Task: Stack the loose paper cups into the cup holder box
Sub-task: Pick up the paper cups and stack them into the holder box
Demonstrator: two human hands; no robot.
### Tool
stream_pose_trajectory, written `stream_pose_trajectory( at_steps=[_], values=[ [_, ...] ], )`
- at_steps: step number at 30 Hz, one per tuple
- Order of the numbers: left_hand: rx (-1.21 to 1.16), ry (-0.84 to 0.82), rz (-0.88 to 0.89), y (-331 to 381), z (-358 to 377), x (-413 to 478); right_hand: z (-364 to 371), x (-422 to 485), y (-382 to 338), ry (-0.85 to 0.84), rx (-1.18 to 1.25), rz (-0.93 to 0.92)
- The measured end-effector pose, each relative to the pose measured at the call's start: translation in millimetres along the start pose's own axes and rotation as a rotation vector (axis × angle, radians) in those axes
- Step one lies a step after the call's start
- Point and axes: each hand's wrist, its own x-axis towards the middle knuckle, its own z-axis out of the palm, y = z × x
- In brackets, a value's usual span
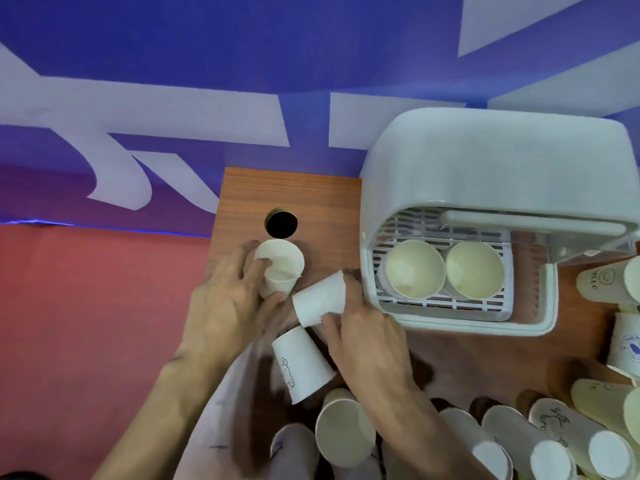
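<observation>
Two paper cups (415,268) are seated side by side, mouths up, in the cup holder box (450,323), just to the right of the right hand (363,341) and beyond it. Both are seen to be empty inside. They are carried on a white slatted tray (433,303) under a raised, rounded hood (485,161) of smooth white plastic.

An upright cup (281,271) is gripped by the left hand (228,299), with the fingers curled round its wall and the mouth left open to the camera; nothing is seen in it. A sideways cup (318,299) is clamped between the fingers and thumb of the right hand, with its wider mouth end turned toward the box. The fingers there are blurred. The hands are held close together, each closed on its own cup; whether the two held cups touch cannot be told.

A tilted cup (301,365) with a thin line drawing on its wall is lying between the two forearms, narrow base away from the person. More loose cups (346,427) are heaped on their sides beside the right forearm and to its right, some printed.

All cups are of matte off-white paper and tapered. The desk (311,192) is of reddish wood grain, with a round dark hole (281,223) cut just beyond the left hand.
</observation>
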Motion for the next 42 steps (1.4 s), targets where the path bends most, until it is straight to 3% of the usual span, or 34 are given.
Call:
stream_pose_trajectory(
  at_steps=[7,12,18,21,26,31,42],
  values=[
    [0.082,0.1,0.106,-4.6,1.3,-4.6,1.8,8.3,2.1,-0.02,-0.008,0.075],
    [0.048,0.146,0.128,-1.2,-1.4,-12.9,-10.2,8.6,-4.3,-0.005,0.151,-0.014],
    [-0.063,0.298,0.163,32.8,-49.6,-22.7,-65.4,-35.0,9.5,0.252,0.11,-0.394],
    [-0.157,0.377,0.229,59.8,-68.8,-17.7,-96.7,-57.4,40.4,0.438,0.106,-0.496],
    [-0.328,0.365,0.413,119.7,-79.4,-4.5,-119.5,-80.3,115.4,0.508,0.101,-0.417],
    [-0.347,0.394,0.524,156.9,-63.9,-8.5,-123.1,-87.2,158.9,0.551,0.151,-0.375],
    [-0.217,0.308,0.421,175.3,-30.0,-12.6,-109.4,-51.4,174.5,0.48,0.182,-0.396]
  ],
)
